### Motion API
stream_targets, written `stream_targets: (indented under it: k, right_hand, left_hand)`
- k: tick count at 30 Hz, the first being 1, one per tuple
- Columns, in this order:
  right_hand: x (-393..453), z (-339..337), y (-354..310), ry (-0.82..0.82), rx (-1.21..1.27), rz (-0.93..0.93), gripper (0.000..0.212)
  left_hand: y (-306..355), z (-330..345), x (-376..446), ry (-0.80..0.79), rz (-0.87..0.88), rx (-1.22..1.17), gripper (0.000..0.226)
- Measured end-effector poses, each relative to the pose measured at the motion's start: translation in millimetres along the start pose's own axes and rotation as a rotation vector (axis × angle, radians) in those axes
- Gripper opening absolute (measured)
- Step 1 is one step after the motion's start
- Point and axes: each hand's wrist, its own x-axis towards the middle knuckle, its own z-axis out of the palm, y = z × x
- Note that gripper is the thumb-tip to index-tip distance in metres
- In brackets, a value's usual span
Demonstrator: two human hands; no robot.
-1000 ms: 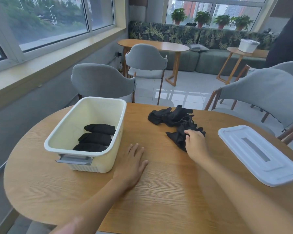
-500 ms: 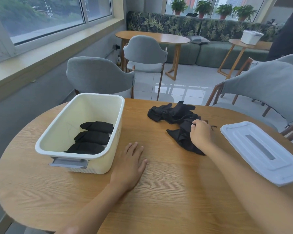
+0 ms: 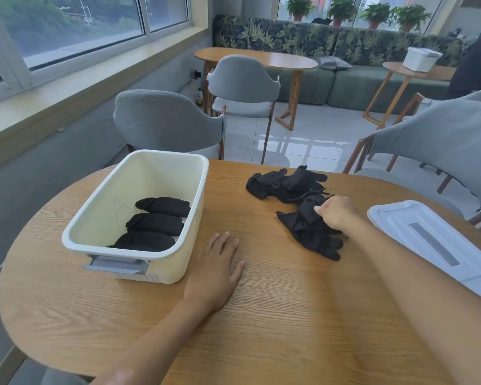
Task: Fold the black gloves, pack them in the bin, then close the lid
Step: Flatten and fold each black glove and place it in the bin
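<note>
A cream bin (image 3: 161, 173) stands open on the left of the round wooden table (image 3: 261, 329), with three folded black gloves (image 3: 156, 223) lying in a row inside. A loose heap of black gloves (image 3: 286, 184) lies at the table's middle back. My right hand (image 3: 336, 212) grips one black glove (image 3: 311, 237) at the heap's near end, fingers curled round the fabric. My left hand (image 3: 217, 270) rests flat on the table just right of the bin, fingers straight. The white lid (image 3: 433, 245) lies flat at the right edge.
Grey chairs (image 3: 167, 123) stand behind the table on the left and at the right (image 3: 442, 145). Farther back are other wooden tables, a patterned sofa, potted plants and a second white bin (image 3: 419, 59). A window sill runs along the left wall.
My right hand has slid from the near tip of the glove heap to farther along it and closed on a glove, bunching it. The left hand stays flat on the table.
</note>
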Motion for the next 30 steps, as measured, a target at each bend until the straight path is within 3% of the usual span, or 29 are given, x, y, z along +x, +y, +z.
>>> stream_targets:
  k: [6,14,18,23,27,30]
  right_hand:
    - [2,-10,1,-0.049,-0.042,-0.041,0.041]
    - [5,-78,0,0.162,-0.033,-0.089,0.021]
    - [-7,-113,-9,0.283,0.062,-0.078,0.025]
    - [-56,-119,-33,0.426,0.194,-0.324,0.013]
    - [-119,-89,-48,0.290,0.188,-0.537,0.013]
    - [-159,-45,-45,0.030,0.086,-0.615,0.013]
  left_hand:
    - [0,0,0,-0.004,-0.005,-0.003,0.061]
    - [0,0,-1,0.006,0.001,-0.027,0.060]
    - [0,2,-1,0.011,-0.006,-0.036,0.060]
    - [-1,3,-2,0.023,-0.009,-0.065,0.059]
    - [-3,6,-3,0.076,-0.029,-0.135,0.053]
    - [-3,5,-6,0.192,-0.048,-0.212,0.042]
